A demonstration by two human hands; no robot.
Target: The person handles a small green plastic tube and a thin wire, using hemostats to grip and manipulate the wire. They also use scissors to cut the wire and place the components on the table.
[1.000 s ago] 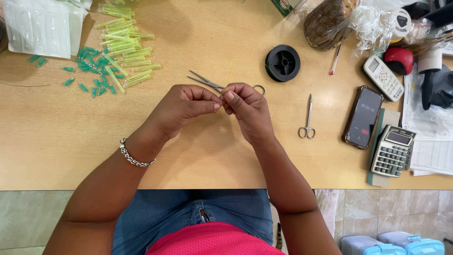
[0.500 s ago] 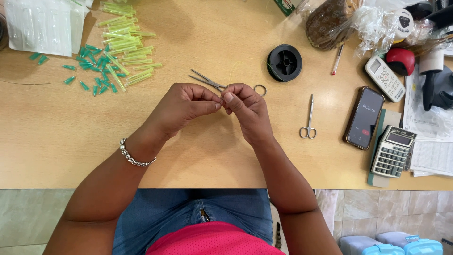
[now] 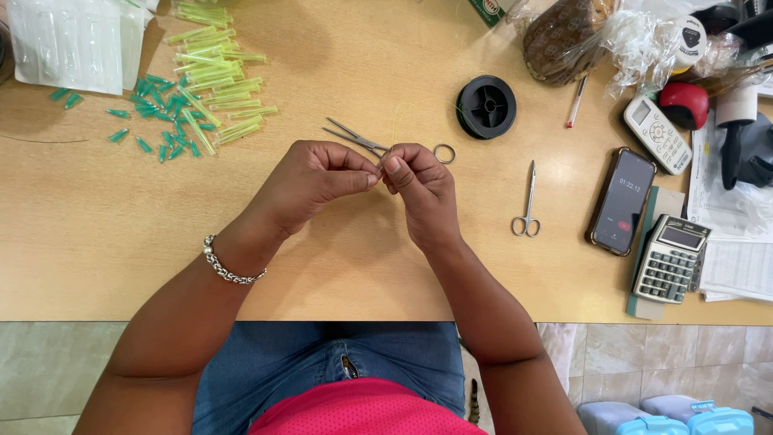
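My left hand (image 3: 310,181) and right hand (image 3: 419,189) meet over the middle of the table (image 3: 97,242), a little in from the near edge. The fingertips of both are pinched together on something very fine. I take it for a thin thread, but it is too slight to make out, and I cannot tell which hand really grips it. A silver bracelet (image 3: 228,270) sits on my left wrist.

Since a second ago almost nothing has shifted: the hands stay in the same spot, pressed tip to tip, with only a small turn of the fingers. I judge the fine work between them to be in hand and not finished.

Just beyond my knuckles lie metal forceps (image 3: 354,138), points toward the left, one ring handle showing past my right hand. They have not moved. To the right, small scissors (image 3: 527,205) lie apart from the hands. Farther back stands a black spool (image 3: 486,106). Toward the far left corner lies a heap of green tubes (image 3: 209,89), and by the right edge a phone (image 3: 622,201) and a calculator (image 3: 670,258).
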